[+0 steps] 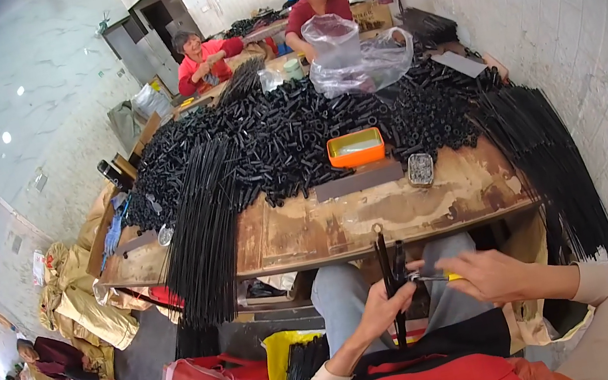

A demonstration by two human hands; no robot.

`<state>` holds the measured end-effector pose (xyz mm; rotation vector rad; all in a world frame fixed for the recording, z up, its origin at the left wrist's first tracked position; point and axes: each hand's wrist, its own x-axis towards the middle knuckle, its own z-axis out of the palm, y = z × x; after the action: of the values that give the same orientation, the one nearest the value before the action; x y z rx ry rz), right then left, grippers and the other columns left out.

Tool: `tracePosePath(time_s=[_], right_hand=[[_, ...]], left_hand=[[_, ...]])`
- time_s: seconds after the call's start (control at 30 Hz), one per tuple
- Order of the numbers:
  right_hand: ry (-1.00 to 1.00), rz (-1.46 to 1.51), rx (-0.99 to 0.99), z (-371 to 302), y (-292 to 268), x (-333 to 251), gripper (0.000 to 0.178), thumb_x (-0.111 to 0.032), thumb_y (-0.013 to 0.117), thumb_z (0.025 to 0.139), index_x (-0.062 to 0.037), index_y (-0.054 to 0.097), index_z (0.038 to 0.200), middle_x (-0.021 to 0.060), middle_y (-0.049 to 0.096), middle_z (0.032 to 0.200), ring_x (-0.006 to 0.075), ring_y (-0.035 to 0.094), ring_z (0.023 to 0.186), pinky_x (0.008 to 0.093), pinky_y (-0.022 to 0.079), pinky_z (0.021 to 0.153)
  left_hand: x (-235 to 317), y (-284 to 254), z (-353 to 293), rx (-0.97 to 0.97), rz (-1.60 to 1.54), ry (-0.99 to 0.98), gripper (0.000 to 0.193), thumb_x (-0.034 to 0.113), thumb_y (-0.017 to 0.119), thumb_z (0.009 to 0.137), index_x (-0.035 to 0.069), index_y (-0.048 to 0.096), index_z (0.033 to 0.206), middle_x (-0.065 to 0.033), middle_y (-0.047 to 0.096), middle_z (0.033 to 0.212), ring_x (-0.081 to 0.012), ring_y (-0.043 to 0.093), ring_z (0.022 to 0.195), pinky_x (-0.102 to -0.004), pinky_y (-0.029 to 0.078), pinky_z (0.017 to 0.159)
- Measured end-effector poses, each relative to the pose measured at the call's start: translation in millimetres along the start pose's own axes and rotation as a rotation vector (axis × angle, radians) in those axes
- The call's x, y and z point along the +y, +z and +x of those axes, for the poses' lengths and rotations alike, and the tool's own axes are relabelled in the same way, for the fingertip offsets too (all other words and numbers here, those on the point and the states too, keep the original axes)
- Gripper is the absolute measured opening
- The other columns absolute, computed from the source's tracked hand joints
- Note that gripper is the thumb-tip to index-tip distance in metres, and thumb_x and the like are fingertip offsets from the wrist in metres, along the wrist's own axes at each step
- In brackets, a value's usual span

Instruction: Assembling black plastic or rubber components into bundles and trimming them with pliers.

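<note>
Head view: your left hand (384, 308) closes its fingers on black rods (383, 257), your right hand (491, 274) on a yellow-handled tool (453, 276). A brown carton (379, 8) bears illegible printing (371, 17).

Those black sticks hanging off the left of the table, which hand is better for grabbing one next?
Probably the left hand: it's nearer those black sticks, though it's holding a long black piece. The right hand is farther away, holding a yellow-handled tool.
</note>
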<state>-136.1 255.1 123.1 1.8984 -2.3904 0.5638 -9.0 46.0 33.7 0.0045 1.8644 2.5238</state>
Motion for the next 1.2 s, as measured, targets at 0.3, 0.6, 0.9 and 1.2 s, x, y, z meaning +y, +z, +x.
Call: tracePosePath(time_s=[0.3,0.6,0.9,1.2], right_hand=[[0.285,0.734,-0.301,-8.8,14.6,0.2,0.037,-0.028,0.061,0.092,-0.0008,0.048,0.112,0.0102,0.058,0.066,0.0255,0.059,0.051,0.0340,0.046,0.045],[0.315,0.524,-0.370,-1.6,-4.1,-19.0,0.038,-0.028,0.061,0.091,0.0012,0.048,0.111,0.0121,0.057,0.064,0.0246,0.058,0.053,0.0351,0.047,0.051],[0.235,0.166,-0.128,-1.8,12.4,-13.7,0.043,-0.037,0.060,0.089,0.0025,0.055,0.104,0.0181,0.061,0.078,0.0346,0.061,0.070,0.0407,0.050,0.065],[0.880,1.346,-0.853,14.5,-13.0,-8.6,0.061,-0.057,0.031,0.099,0.0012,0.049,0.099,0.0082,0.052,0.062,0.0124,0.048,0.047,0.0243,0.039,0.044]], left_hand=[[3.6,-5.8,9.6,-0.056,0.004,-0.021,0.040,0.016,0.052,0.098,0.000,0.049,0.135,0.0063,0.040,0.067,-0.0041,0.036,0.060,-0.0218,0.030,0.054],[1.3,-0.4,-14.8,-0.115,-0.099,0.003,0.045,0.024,0.058,0.097,0.005,0.049,0.137,0.0091,0.039,0.068,-0.0022,0.034,0.061,-0.0196,0.028,0.054],[5.3,2.8,-1.8,0.126,0.068,0.029,0.027,0.010,0.053,0.095,0.007,0.054,0.122,0.0083,0.043,0.070,-0.0025,0.038,0.061,-0.0197,0.034,0.054],[-6.2,-19.0,-4.0,-0.135,-0.149,0.093,0.031,0.033,0.060,0.096,0.004,0.050,0.097,0.0037,0.045,0.070,-0.0060,0.039,0.061,-0.0221,0.033,0.053]])
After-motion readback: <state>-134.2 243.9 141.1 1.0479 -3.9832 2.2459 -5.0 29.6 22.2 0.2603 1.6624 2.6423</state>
